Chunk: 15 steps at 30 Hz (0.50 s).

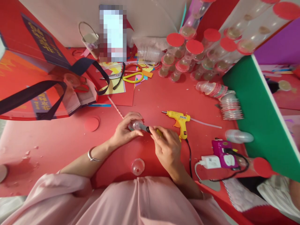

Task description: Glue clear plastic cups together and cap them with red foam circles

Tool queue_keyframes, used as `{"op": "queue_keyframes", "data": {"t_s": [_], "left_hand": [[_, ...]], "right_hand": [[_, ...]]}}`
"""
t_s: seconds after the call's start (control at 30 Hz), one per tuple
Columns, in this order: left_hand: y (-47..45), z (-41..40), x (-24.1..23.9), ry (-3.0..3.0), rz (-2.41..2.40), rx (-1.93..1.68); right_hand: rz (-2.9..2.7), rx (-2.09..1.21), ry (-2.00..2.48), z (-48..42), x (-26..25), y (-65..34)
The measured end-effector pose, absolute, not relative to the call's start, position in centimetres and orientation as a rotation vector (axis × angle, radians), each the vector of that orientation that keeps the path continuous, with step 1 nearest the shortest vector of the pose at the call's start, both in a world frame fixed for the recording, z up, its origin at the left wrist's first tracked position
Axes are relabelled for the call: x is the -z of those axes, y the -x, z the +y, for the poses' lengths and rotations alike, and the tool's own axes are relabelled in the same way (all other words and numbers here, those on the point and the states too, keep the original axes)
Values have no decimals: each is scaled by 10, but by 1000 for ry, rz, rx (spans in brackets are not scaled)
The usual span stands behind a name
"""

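My left hand [128, 127] is closed around a small clear plastic cup [134, 125], its thumb along the near side. My right hand [167, 142] grips a utility knife [148, 129] with a yellow and black handle, and the blade reaches to the cup. Whether the blade has gone into the plastic I cannot tell. On the table close to my body rests another clear cup [137, 167] with a hole in it. A yellow glue gun [179, 120] lies just beyond my right hand, a glue stick [206, 123] poking from its back.
Hourglass-like cup assemblies with red discs [175, 40] stand at the back right, before a green divider [260, 115]. Scissors [132, 76] lie on coloured paper. Left are a red bag [30, 78] and red disc [92, 124]. A purple power adapter [221, 153] sits right, near another person's sleeve [278, 193].
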<state>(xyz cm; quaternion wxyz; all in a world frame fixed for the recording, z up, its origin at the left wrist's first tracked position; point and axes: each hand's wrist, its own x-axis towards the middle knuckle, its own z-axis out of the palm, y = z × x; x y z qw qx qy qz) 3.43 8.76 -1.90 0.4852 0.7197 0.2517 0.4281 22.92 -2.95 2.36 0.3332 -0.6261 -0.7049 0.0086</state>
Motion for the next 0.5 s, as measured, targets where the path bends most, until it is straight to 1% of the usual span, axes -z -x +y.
{"op": "queue_keyframes", "data": {"t_s": [0.23, 0.5], "left_hand": [[-35, 86, 19, -1727, 610, -1041], [-32, 82, 22, -1572, 660, -948]], "right_hand": [[-1833, -9, 1649, -29, -24, -227], [-1815, -36, 1653, -30, -21, -227]]}}
